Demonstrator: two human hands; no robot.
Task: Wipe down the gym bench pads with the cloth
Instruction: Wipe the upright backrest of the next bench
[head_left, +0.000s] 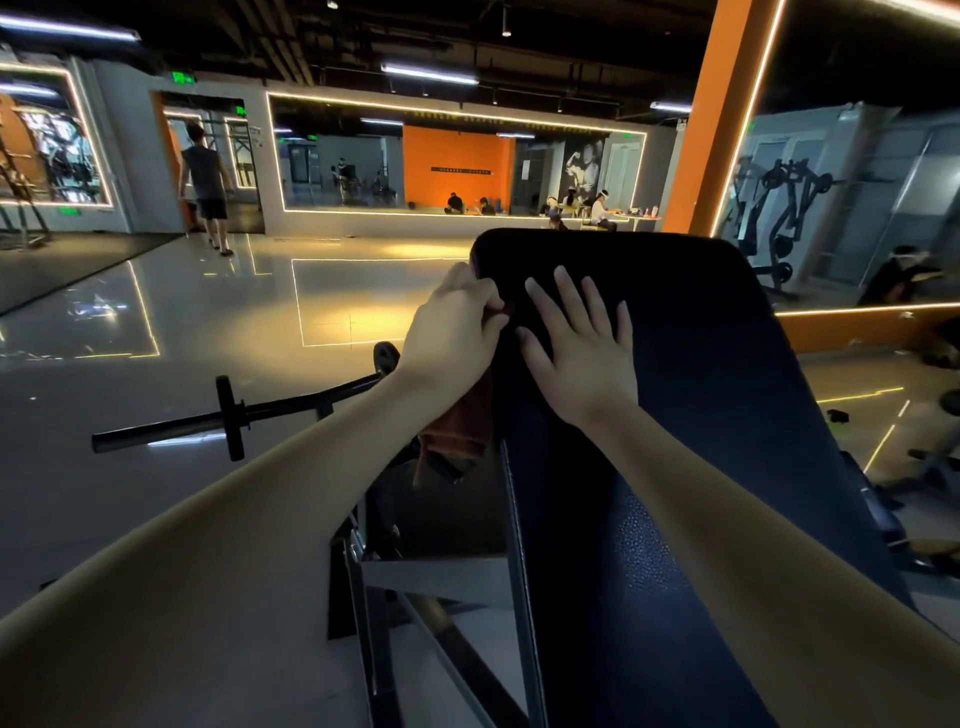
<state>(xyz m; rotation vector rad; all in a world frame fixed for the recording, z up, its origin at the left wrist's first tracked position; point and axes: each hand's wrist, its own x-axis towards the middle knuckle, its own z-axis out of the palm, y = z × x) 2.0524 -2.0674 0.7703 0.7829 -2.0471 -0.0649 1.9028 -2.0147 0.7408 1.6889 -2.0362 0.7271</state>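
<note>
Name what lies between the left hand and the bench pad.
The rust-brown cloth, gripped by the left hand against the edge of the bench pad, in the head view.

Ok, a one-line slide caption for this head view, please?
The left hand grips a rust-coloured cloth at the edge of the bench pad; the right hand lies flat on top.

No text reads clearly; green door signs (183, 78) and wall lettering (460, 170) blur.

A dim interior is recorded. Light is supplied by ceiling tubes (428, 74) and far LED strips (457, 113). Warm glare is noted on the glossy floor (353, 306). The near bench pad (701, 389) is underexposed. Edges are bowed by wide-angle distortion.
</note>
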